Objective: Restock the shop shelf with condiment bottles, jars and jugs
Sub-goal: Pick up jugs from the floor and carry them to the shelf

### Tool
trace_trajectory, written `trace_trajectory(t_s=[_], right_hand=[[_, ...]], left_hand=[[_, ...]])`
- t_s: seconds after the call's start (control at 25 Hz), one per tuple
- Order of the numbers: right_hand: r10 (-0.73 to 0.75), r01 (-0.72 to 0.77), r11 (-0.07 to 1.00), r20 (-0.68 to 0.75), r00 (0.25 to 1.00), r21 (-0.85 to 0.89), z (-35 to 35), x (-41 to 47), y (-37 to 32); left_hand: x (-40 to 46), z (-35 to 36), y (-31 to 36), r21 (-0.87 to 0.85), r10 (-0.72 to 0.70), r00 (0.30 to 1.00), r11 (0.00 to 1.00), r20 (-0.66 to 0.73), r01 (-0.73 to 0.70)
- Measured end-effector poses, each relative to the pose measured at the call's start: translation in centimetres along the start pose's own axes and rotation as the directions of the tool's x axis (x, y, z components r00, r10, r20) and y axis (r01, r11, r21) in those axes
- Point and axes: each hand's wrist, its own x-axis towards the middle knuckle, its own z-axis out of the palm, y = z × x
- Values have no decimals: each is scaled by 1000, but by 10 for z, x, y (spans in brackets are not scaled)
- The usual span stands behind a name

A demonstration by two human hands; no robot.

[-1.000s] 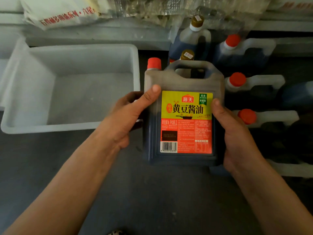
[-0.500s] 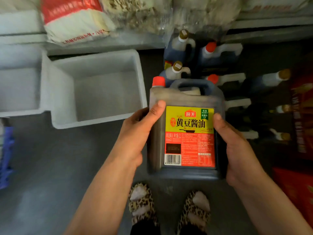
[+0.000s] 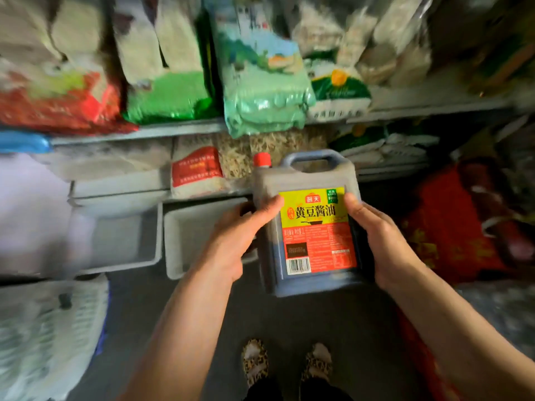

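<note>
Soy sauce jug (image 3: 309, 227) sits upright between both hands in front of the person's chest, above the grey floor (image 3: 289, 319), with its red cap (image 3: 262, 160) and moulded handle on top and the yellow and red label facing the camera. Left hand (image 3: 234, 241) grips the jug's left edge, fingers wrapped behind it and thumb (image 3: 269, 208) laid across the front corner. Right hand (image 3: 379, 241) clamps the opposite edge the same way, its thumb resting on the label's margin.

As a judgement, this jug is in transit and not yet placed: it touches no shelf, and no free slot for it shows in this view. The shelves (image 3: 173, 130) ahead carry bagged goods rather than condiments, among them a red bag (image 3: 58, 102), a green bag (image 3: 170, 94) and a pale teal bag (image 3: 260, 91) that overhangs the shelf edge, so the proper spot seems to lie elsewhere. How many bottles are already stocked, or remain to be moved, cannot be told from here.

Two white plastic bins (image 3: 173, 227) stand on the floor below the lowest shelf, side by side; what shows of their insides is bare. A red sack (image 3: 451, 227) lies to the right, and leopard-print slippers (image 3: 286, 363) show below.
</note>
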Motion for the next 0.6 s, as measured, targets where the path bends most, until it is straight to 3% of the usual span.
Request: trace_trajectory(t_s=[0.24, 0.6], right_hand=[[-309, 306, 950, 44, 950, 54, 29, -62, -140], [-609, 611, 791, 65, 791, -19, -9, 3, -281]], left_hand=[[-78, -2, 152, 39, 300, 948, 951, 103, -306], [-25, 76, 289, 129, 484, 857, 852, 174, -507]])
